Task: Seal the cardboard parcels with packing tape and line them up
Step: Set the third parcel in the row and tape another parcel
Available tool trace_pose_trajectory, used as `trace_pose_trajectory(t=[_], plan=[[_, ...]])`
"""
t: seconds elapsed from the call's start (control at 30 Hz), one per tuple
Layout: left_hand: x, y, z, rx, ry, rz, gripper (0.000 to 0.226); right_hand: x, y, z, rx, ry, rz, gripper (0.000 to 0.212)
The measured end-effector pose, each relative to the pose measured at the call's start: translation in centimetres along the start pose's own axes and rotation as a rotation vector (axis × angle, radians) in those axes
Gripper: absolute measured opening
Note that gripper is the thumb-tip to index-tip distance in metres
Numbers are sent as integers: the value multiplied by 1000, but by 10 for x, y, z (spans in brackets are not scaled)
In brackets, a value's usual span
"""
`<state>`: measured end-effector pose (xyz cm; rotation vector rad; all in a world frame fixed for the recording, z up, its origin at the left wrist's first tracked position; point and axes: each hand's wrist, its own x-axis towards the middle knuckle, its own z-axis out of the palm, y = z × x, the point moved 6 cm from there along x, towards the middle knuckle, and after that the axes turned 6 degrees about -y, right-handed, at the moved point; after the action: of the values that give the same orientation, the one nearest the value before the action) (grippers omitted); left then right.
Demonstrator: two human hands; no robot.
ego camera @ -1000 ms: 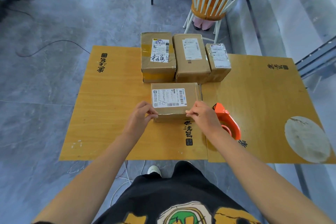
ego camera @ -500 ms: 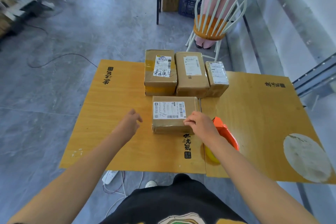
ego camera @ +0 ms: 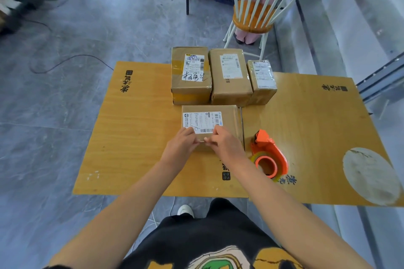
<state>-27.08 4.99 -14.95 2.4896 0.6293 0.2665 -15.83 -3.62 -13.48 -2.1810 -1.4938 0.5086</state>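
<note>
Head view centres on the front parcel [ego camera: 229, 120], a small carton lying flat on the wooden table [ego camera: 131, 137] with a white label [ego camera: 202, 121] on top.

At the left part of its near edge, the left hand [ego camera: 181, 144] curls its fingers over the top rim and seems to pinch it against the thumb. Fingertip to fingertip with it, at the middle of that edge, the right hand [ego camera: 225, 146] nips the same rim between thumb and forefinger. Whether a tape end lies under those fingers is too small to tell. Just right of the front parcel the orange tape dispenser [ego camera: 269, 155] rests on the table, in nobody's grasp. Behind the front parcel a row of three parcels [ego camera: 229, 76] stands side by side, close against its far edge.

The step looks like bedding the seal down at the near rim. To do it well, I would rub outward from the middle, the left hand toward the parcel's left corner and the right hand toward its right. Press firmly enough to flatten bubbles, and wrap any loose end down the front face. Keep the carton from sliding into the row behind while pressing.
</note>
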Motion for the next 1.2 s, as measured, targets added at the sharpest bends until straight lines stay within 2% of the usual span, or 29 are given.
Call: trace_pose_trajectory(t=[0.07, 0.2, 0.33, 0.5, 0.63, 0.77, 0.87, 0.93, 1.03, 1.2], plan=[[-3, -11, -8, -42, 14, -30, 8, -5, 13, -8, 26, 17, 35, 26], [-14, -28, -12, -213, 27, -103, 10, -21, 48, -26, 78, 60, 184, 16], [-21, -37, -16, -477, 104, -296, 11, -26, 57, -31, 88, 56, 237, 27], [-19, -46, -15, -607, 47, -504, 14, -21, 56, -37, 232, 89, 280, 15], [-14, -47, -5, -655, 31, -645, 30, -20, 64, -33, 295, 112, 487, 64], [-17, -51, 5, -684, 30, -711, 36, -21, 72, -16, 427, -94, 657, 71], [-21, -47, 5, -670, 71, -699, 35, -28, 77, -9, 464, -191, 660, 79], [-23, -47, 6, -684, 80, -687, 30, -32, 80, -5, 491, -158, 650, 76], [-27, -55, 9, -748, 37, -681, 23, -34, 83, -9, 499, -10, 652, 62], [-30, -59, -1, -864, 66, -676, 21, -39, 77, -31, 533, 105, 591, 46]])
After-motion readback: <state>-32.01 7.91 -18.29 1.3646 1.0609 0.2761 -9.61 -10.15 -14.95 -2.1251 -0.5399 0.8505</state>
